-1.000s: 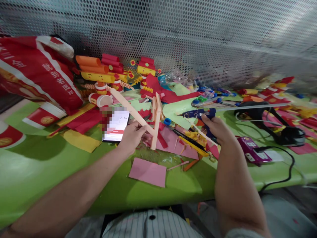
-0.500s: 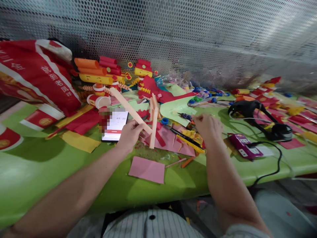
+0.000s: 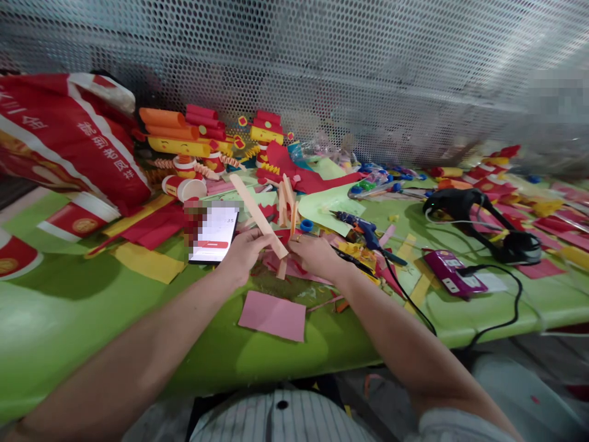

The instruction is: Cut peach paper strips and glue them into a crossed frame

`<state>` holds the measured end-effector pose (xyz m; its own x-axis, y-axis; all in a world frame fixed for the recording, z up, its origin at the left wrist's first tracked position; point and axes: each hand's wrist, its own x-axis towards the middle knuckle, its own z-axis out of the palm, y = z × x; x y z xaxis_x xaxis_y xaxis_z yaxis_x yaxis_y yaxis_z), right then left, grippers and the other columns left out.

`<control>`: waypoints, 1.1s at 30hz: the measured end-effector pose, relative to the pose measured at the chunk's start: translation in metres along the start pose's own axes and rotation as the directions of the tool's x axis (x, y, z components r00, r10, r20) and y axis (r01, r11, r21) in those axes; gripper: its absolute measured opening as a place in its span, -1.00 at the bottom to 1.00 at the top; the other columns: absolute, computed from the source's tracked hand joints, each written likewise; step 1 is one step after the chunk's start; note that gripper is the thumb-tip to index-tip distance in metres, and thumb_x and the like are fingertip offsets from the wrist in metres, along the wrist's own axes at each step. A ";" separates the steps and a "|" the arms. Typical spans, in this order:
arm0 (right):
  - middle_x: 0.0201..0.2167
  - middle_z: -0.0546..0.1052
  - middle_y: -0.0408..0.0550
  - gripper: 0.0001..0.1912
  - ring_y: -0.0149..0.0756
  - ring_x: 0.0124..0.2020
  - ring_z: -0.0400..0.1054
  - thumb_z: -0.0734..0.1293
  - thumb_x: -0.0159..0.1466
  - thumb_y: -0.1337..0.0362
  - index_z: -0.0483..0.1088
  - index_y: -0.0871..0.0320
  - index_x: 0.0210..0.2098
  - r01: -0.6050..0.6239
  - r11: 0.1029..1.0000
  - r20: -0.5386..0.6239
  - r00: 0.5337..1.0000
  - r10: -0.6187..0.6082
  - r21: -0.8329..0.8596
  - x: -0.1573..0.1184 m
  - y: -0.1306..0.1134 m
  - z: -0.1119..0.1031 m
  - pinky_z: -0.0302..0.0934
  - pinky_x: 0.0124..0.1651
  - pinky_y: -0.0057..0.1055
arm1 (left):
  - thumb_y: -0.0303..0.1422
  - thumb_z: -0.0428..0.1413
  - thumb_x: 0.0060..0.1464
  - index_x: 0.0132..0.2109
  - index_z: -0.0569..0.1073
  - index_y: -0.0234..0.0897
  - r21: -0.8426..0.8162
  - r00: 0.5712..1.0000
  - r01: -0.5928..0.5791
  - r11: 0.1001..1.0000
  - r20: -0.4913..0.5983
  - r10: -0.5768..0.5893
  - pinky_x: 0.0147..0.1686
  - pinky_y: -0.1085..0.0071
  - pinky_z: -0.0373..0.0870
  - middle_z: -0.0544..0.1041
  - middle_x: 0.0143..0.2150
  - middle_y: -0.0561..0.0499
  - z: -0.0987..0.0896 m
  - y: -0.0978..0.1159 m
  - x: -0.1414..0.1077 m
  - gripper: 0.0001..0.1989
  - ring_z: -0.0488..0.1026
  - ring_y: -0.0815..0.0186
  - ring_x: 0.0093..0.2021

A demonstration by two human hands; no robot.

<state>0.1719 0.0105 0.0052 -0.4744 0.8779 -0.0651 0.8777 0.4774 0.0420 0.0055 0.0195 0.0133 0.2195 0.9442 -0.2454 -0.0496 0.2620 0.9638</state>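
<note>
My left hand (image 3: pixel 246 252) is closed with a pinch on a peach paper strip (image 3: pixel 255 212), which slants up and away to the left. Beside it, my right hand (image 3: pixel 315 255) has its fingertips closed on a second, upright paper strip (image 3: pixel 294 216), near the lower end of the first. Whether the two strips are joined cannot be made out. Folded peach strips (image 3: pixel 282 202) stand just behind. A blue glue gun (image 3: pixel 363 228) with a black cord lies to the right of my right hand, its nozzle over a pale green paper sheet (image 3: pixel 322 205).
A phone (image 3: pixel 214 236) lies left of my left hand, a pink paper rectangle (image 3: pixel 273 315) in front. Paper cups (image 3: pixel 78 217), a red bag (image 3: pixel 69 138) and paper figures (image 3: pixel 177 144) stand left and behind. A purple power socket (image 3: pixel 453 273) and black headset (image 3: pixel 483 224) are right.
My right hand has left the glue gun, now lying on the table, and moved left to the paper strips. My left hand has shifted slightly right with its strip.
</note>
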 end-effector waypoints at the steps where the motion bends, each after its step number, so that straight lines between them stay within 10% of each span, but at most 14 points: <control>1: -0.22 0.46 0.05 -0.74 -0.22 -0.21 0.37 0.11 0.24 0.39 0.39 0.17 -0.20 -0.006 1.000 -0.029 1.000 0.006 0.009 -0.001 0.003 0.001 0.09 -0.42 -0.45 | -0.35 0.14 -0.13 -0.46 0.46 -0.33 -0.011 1.000 0.003 1.000 0.009 -0.003 -0.46 0.49 0.32 0.50 -0.44 -0.01 0.000 -0.001 0.000 -0.89 0.43 0.36 -0.42; 10: -0.26 0.48 0.02 -0.68 -0.28 -0.31 0.38 0.07 0.31 0.27 0.45 0.13 -0.24 -0.110 0.991 -0.255 0.959 0.127 0.082 -0.012 0.008 -0.003 0.11 -0.40 -0.45 | -0.31 0.14 -0.10 -0.42 0.46 -0.33 0.086 0.955 -0.056 0.995 0.294 0.028 -0.40 0.42 0.34 0.49 -0.51 0.02 0.001 -0.008 -0.002 -0.85 0.41 0.36 -0.48; 21: -0.51 0.48 -0.11 -0.84 -0.35 -0.48 0.33 0.22 0.16 0.32 0.39 0.13 -0.27 -0.059 0.878 -0.465 0.830 0.307 0.475 -0.010 0.008 0.011 0.10 -0.44 -0.46 | -0.23 0.10 -0.02 -0.40 0.46 -0.31 0.227 0.951 -0.238 0.945 0.254 0.178 -0.36 0.39 0.37 0.53 -0.44 0.01 0.001 -0.012 0.000 -0.79 0.46 0.29 -0.40; 26: -0.71 0.29 -0.28 -0.78 -0.47 -0.68 0.16 0.33 0.08 0.13 0.26 0.14 -0.44 -0.084 0.548 -0.313 0.744 0.591 0.832 -0.008 0.001 0.009 0.03 -0.56 -0.49 | -0.27 0.10 -0.01 -0.41 0.46 -0.29 0.200 0.954 -0.258 0.945 0.210 0.216 -0.44 0.46 0.34 0.53 -0.45 0.04 0.003 -0.007 -0.004 -0.83 0.42 0.35 -0.46; 30: -0.70 0.33 -0.26 -0.64 -0.51 -0.76 0.14 0.32 0.05 -0.04 0.30 0.15 -0.49 -0.071 0.066 0.039 0.917 0.398 0.995 -0.008 0.000 0.007 0.03 -0.67 -0.50 | -0.26 0.12 -0.03 -0.40 0.47 -0.29 0.122 0.946 -0.250 0.961 0.242 0.215 -0.40 0.43 0.37 0.53 -0.48 0.03 0.004 -0.005 -0.008 -0.83 0.45 0.32 -0.43; 33: -0.68 0.40 -0.23 -0.62 -0.50 -0.74 0.21 0.42 -0.09 -0.01 0.37 0.18 -0.48 -0.016 -0.191 0.069 0.960 0.270 0.981 -0.006 0.000 0.007 0.13 -0.64 -0.50 | -0.24 0.15 -0.06 -0.41 0.48 -0.31 0.070 0.935 -0.242 0.968 0.285 0.213 -0.33 0.38 0.40 0.54 -0.45 0.01 0.005 -0.007 -0.008 -0.81 0.47 0.29 -0.39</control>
<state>0.1754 0.0051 -0.0011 -0.2140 0.9695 -0.1195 -0.0933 -0.1420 -0.9855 0.0085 0.0093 0.0093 0.4722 0.8815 0.0060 -0.0326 0.0107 0.9994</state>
